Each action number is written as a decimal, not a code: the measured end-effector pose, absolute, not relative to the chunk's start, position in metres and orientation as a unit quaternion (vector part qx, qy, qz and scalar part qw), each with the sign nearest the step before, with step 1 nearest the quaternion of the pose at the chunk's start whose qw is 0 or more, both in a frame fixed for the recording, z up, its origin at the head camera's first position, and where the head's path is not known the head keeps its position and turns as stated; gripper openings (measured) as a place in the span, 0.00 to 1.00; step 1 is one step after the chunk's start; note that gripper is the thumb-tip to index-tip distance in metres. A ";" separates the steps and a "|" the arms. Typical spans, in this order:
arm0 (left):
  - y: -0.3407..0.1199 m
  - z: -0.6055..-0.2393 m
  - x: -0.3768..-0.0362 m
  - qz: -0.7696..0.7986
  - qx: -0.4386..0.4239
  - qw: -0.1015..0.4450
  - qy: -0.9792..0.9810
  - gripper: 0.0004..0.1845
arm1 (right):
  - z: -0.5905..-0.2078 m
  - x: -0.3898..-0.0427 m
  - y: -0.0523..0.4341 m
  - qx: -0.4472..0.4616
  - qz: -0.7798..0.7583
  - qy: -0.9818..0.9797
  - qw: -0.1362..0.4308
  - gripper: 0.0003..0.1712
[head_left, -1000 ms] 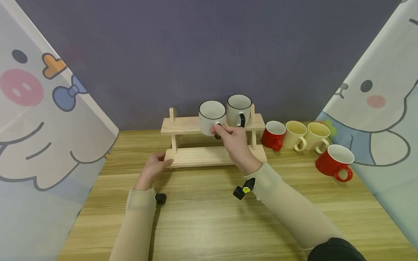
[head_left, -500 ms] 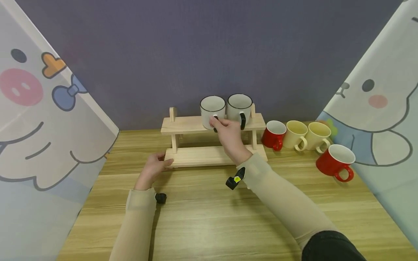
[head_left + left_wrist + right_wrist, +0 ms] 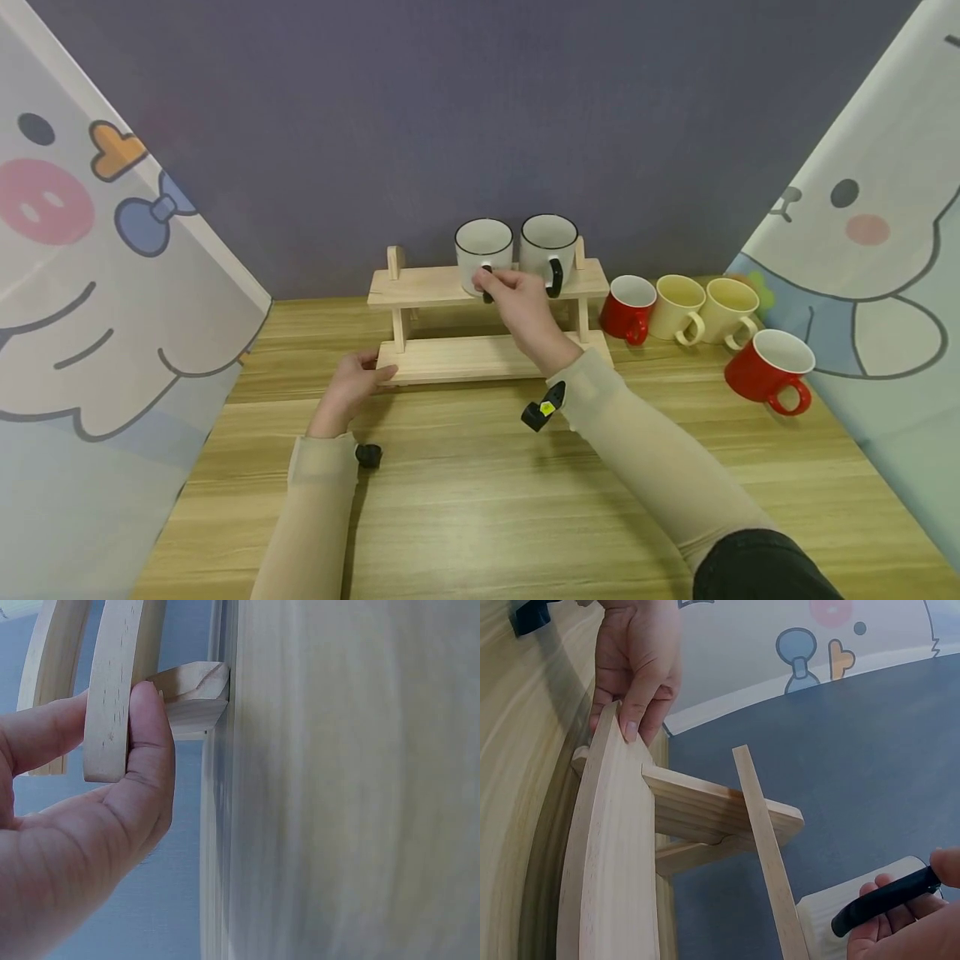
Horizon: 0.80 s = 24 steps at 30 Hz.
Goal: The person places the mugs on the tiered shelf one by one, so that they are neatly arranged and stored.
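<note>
Wooden two-tier rack (image 3: 487,321) stands on the table (image 3: 480,500) in the head view, and I see the right hand (image 3: 521,304) pinching the black handle of a white mug (image 3: 483,250) that now sits on the top shelf, close beside a second white mug (image 3: 550,248). A second ago that mug hung tilted in front of the shelf; half a second ago it was settling. I judge it placed, though the fingers have not let go. The left hand (image 3: 352,387) grips the lower shelf's left end, as it did before. Two red mugs (image 3: 628,310) and two cream mugs (image 3: 678,310) wait on the table to the right, well apart from the hands.

From the left wrist, I see the thumb (image 3: 150,750) curled over the shelf edge (image 3: 112,690), holding the rack steady against the tabletop (image 3: 352,780).

From the right wrist, fingertips (image 3: 889,930) close narrowly round the black handle (image 3: 885,900) at the lower right, while the left hand (image 3: 637,667) clasps the far end of the rack (image 3: 615,855).
</note>
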<state>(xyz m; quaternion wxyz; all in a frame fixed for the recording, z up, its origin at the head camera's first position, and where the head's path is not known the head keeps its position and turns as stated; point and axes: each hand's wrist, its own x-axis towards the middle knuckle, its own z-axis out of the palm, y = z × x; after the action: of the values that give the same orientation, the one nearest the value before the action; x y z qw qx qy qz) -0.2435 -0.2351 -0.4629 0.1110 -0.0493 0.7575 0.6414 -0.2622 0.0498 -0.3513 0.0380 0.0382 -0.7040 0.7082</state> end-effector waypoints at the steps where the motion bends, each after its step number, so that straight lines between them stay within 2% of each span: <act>1: -0.235 -0.463 -0.243 0.641 -0.049 0.111 0.758 0.30 | -0.352 -0.262 0.050 0.039 0.707 -0.705 0.037 0.18; 14: -0.233 -0.460 -0.241 0.641 -0.048 0.116 0.757 0.33 | -0.362 -0.255 0.063 0.045 0.711 -0.701 0.039 0.24; 24: -0.234 -0.461 -0.242 0.637 -0.044 0.111 0.762 0.31 | -0.368 -0.239 0.079 0.066 0.704 -0.704 0.064 0.22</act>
<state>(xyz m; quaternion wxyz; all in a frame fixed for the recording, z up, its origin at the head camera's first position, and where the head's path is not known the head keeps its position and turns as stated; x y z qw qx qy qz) -0.2416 -0.2339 -0.4606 0.1111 -0.0436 0.7616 0.6370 -0.2386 0.0786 -0.3683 0.0635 0.0659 -0.7043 0.7040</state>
